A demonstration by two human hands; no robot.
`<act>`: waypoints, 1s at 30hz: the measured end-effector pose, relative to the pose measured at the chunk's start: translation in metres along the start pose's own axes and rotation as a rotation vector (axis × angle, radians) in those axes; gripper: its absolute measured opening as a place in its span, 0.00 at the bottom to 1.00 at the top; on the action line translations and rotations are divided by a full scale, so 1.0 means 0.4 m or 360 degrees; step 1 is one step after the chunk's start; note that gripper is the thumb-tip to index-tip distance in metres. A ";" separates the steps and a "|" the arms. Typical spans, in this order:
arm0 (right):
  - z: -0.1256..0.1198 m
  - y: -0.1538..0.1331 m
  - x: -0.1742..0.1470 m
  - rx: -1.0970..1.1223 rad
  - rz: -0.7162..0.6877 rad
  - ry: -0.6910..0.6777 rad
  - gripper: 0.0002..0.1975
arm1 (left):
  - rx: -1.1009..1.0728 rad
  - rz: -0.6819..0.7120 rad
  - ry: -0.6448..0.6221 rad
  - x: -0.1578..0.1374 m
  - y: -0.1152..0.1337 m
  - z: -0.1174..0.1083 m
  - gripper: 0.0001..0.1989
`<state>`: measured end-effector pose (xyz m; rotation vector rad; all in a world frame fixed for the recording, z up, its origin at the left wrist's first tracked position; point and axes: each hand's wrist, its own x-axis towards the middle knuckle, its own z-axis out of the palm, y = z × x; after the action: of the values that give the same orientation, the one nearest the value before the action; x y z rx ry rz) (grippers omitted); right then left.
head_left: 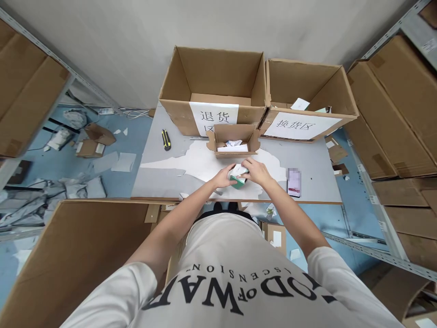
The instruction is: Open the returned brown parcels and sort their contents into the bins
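Between my hands, over the front of the table, is a small green and white box (239, 176). My left hand (224, 176) grips its left side, thumb low and fingers toward the back. From the right, my right hand (255, 171) has its fingers closed at the box's top right edge. Print on the box is too small to read. Just behind them stands an open brown carton (234, 155) holding crumpled white paper (234, 143) and a flat white piece.
Two large cardboard boxes with paper labels, the left (175, 114) and the right (346, 102), stand at the table's back. A yellow-black utility knife (166, 140) lies left, a phone (294, 182) right. Shelves with cartons flank both sides. A big open carton (102, 246) sits front left.
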<state>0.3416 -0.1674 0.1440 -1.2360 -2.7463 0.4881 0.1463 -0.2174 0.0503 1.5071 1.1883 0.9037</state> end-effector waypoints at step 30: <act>-0.005 0.009 -0.078 -0.0334 -0.0692 -0.0208 0.13 | 0.1004 0.0574 -0.0468 0.004 0.164 -0.038 0.30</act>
<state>0.3653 -0.1877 0.1462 -0.6147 -3.1155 0.2476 0.1484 -0.2149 0.1175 2.3291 1.0458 0.5136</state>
